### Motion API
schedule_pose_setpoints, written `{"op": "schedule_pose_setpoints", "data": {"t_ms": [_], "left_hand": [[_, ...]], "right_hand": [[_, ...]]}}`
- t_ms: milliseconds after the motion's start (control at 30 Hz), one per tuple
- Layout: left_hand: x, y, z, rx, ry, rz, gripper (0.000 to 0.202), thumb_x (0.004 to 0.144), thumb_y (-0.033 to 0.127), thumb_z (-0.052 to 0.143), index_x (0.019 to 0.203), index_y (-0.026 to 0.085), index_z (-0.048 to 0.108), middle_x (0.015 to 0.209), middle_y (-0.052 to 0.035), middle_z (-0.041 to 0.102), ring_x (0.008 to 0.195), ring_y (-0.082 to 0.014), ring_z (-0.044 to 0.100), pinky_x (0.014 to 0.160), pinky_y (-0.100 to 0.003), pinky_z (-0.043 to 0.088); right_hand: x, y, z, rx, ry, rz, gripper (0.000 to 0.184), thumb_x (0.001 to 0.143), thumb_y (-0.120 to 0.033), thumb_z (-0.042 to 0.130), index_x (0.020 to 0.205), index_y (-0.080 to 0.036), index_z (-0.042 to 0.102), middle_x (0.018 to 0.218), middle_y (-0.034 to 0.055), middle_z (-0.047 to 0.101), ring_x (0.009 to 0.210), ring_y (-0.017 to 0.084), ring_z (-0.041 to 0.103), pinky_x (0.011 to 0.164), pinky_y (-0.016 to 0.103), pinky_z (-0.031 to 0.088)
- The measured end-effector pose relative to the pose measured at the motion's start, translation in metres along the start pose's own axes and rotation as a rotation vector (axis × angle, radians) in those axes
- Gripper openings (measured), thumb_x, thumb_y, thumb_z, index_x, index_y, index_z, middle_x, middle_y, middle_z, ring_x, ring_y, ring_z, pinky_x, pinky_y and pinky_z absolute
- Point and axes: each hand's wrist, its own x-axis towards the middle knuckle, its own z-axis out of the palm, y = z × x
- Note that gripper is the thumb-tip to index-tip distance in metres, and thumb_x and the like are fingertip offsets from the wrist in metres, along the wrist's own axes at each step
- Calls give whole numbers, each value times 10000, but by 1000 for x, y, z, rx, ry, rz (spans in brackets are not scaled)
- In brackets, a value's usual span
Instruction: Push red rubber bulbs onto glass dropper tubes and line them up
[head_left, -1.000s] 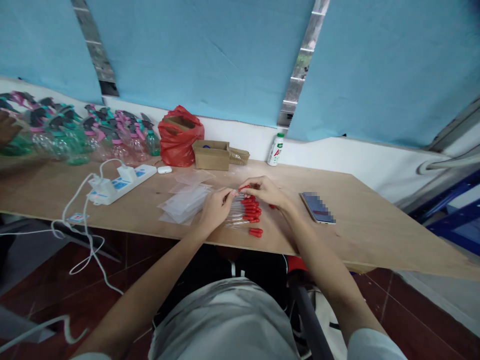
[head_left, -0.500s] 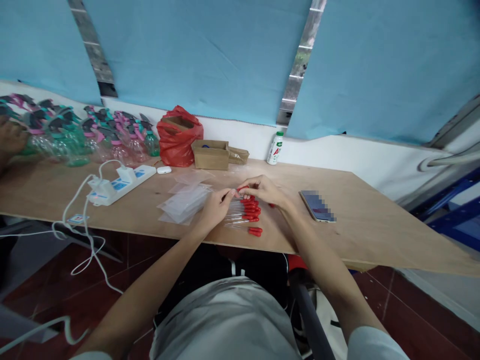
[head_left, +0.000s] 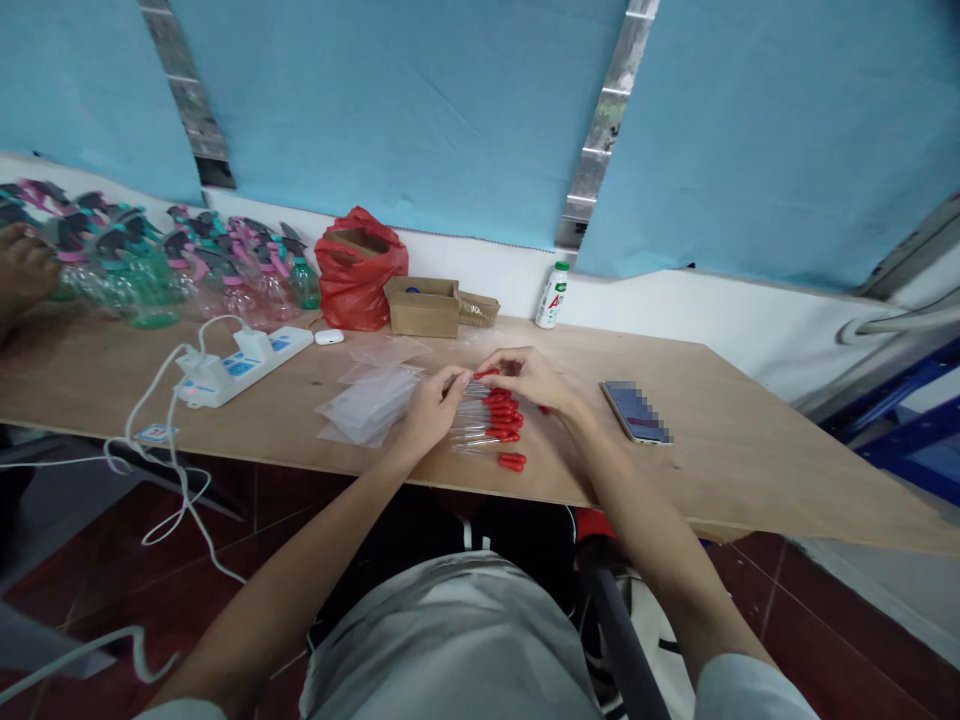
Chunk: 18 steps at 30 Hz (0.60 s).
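A row of clear glass droppers with red rubber bulbs (head_left: 501,420) lies on the wooden table (head_left: 750,450) in front of me. My left hand (head_left: 429,412) is closed in a pinch at the glass end of one dropper. My right hand (head_left: 526,377) is pinched on the red bulb end of the same dropper, just above the row. One loose red bulb (head_left: 512,461) lies nearest the table's front edge. A pile of small clear plastic bags (head_left: 369,402) sits just left of my left hand.
A phone (head_left: 636,412) lies to the right of my hands. At the back stand a cardboard box (head_left: 422,306), a red plastic bag (head_left: 358,268) and a white bottle (head_left: 551,296). Far left are a power strip (head_left: 240,366) with cables, several spray bottles (head_left: 150,265) and another person's hand (head_left: 22,272).
My hands stay at the droppers with only slight finger movement. The other person's hand at the far left has shifted a little among the spray bottles.
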Motion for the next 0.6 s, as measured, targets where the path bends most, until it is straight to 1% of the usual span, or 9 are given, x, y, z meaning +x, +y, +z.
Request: {"op": "schedule_pose_setpoints", "data": {"t_ms": [100, 200, 267, 367, 500, 600], "left_hand": [[-1, 3, -1, 29, 12, 6, 308, 1054, 437, 525, 951, 205, 699, 730, 14, 626, 673, -142, 551, 656, -268, 408], [-1, 5, -1, 39, 19, 19, 299, 1052, 430, 531, 949, 205, 698, 717, 16, 608, 660, -141, 540, 650, -273, 404], [-1, 4, 0, 33, 23, 20, 292, 1052, 426, 531, 958, 207, 700, 720, 15, 607, 663, -144, 545, 653, -275, 410], [0, 0, 1, 26, 21, 2, 286, 1046, 420, 538, 935, 208, 694, 715, 17, 603, 662, -144, 546, 652, -275, 411], [0, -4, 1, 22, 12, -11, 288, 1041, 414, 540, 899, 208, 682, 699, 25, 594, 647, -139, 532, 641, -271, 401], [0, -4, 0, 58, 8, -20, 292, 1040, 409, 536, 893, 209, 691, 691, 24, 601, 642, -143, 535, 642, -272, 400]], "right_hand": [[1, 0, 3, 21, 14, 15, 312, 867, -459, 813, 962, -162, 802, 792, 25, 728, 668, 138, 563, 623, 275, 451], [1, 1, 4, 19, 24, 16, 317, 876, -476, 803, 943, -167, 800, 753, 15, 706, 639, 134, 537, 608, 275, 432], [0, 2, 5, 10, 29, 8, 313, 892, -481, 787, 948, -173, 800, 782, 20, 719, 641, 136, 540, 616, 280, 438], [0, 4, 7, -21, 47, -14, 310, 909, -480, 770, 945, -174, 798, 852, 40, 750, 681, 148, 574, 652, 291, 460], [0, 5, 10, -46, 53, -64, 323, 930, -488, 745, 941, -169, 798, 872, 49, 768, 738, 167, 624, 718, 304, 497], [-1, 4, 11, -56, 46, -104, 323, 945, -481, 733, 938, -165, 800, 889, 57, 780, 757, 175, 655, 758, 314, 519]]}}
